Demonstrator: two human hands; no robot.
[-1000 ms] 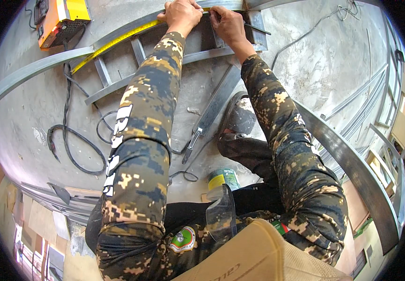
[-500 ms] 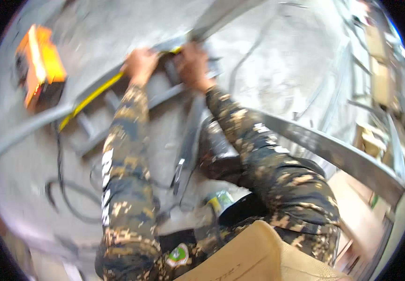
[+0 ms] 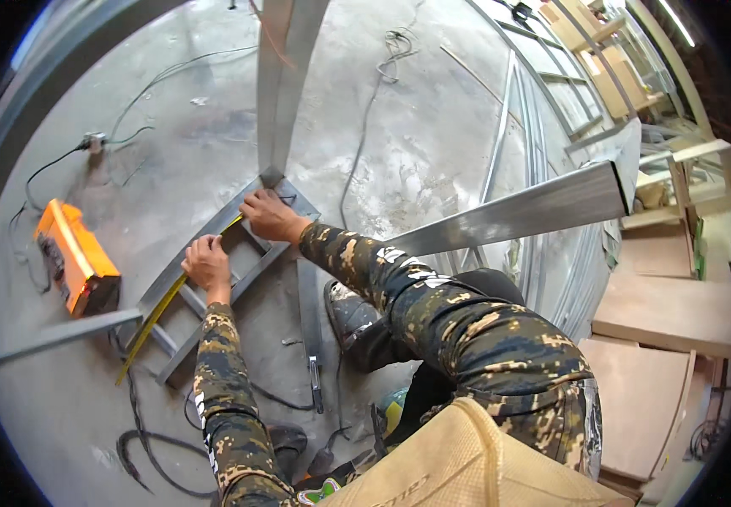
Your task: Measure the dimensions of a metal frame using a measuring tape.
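A yellow tape measure (image 3: 152, 319) has its blade drawn out along the outer rail of a ladder-like grey metal frame (image 3: 253, 277) on the floor. Midway along that rail, my left hand (image 3: 207, 266) is closed, pinching the blade between thumb and fingers. My right hand (image 3: 271, 215) is closed on the blade's far stretch, close to the frame's far corner. Its fingertips are partly hidden, bent down toward the rail. At that corner stands a tall metal post (image 3: 279, 93). The near end of the blade sticks out past the frame.
An orange boxy machine (image 3: 78, 258) sits at the left. A long metal tube (image 3: 517, 207) juts out on the right. Cables (image 3: 365, 144) trail over the concrete floor. Wooden boards (image 3: 669, 317) and metal bars lie at the right.
The view has shifted and sharpened, so the frame and both hands sit lower in it. My left hand has moved nearer the blade's near end, while my right hand stays by the far corner.
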